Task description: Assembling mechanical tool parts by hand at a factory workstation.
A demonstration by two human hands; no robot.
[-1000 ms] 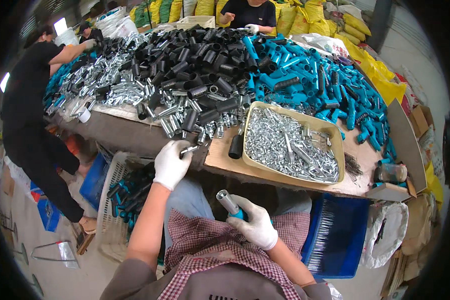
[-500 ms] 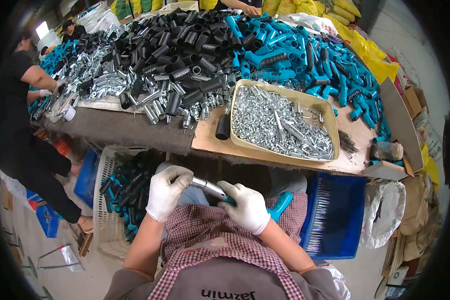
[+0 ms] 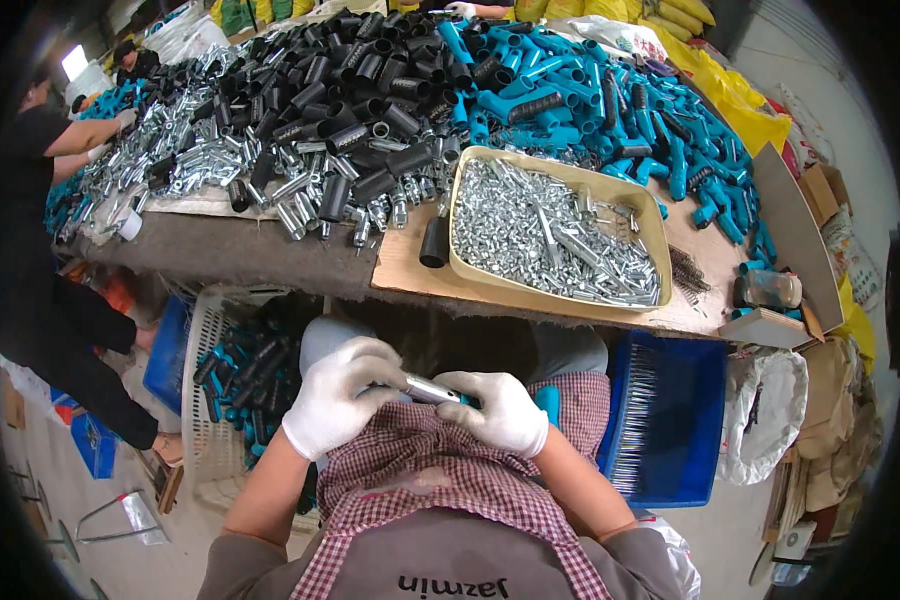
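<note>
Over my lap, both white-gloved hands grip one teal-handled tool. Its shiny metal sleeve (image 3: 430,390) bridges the gap between them. My left hand (image 3: 342,395) is closed, fingers bent around the sleeve's left end and hiding it. The fingers of my right hand (image 3: 498,412) wrap the tool's teal body, a bit of which shows beside the sleeve. Past that hand the tool's teal handle (image 3: 547,402) sticks out above my checkered apron (image 3: 440,455). On the table ahead, a cream tray (image 3: 560,294) holds many small metal parts.
Piles of black sleeves (image 3: 340,110), metal parts (image 3: 205,150) and teal handles (image 3: 570,100) cover the table. A white basket (image 3: 202,400) of handles stands left, a blue bin (image 3: 675,490) of metal rods right. A co-worker (image 3: 40,200) stands at far left.
My left hand has turned and covers more of the metal sleeve. The teal handle shows less beside my right hand. The co-worker's hands have moved farther over the pile.
</note>
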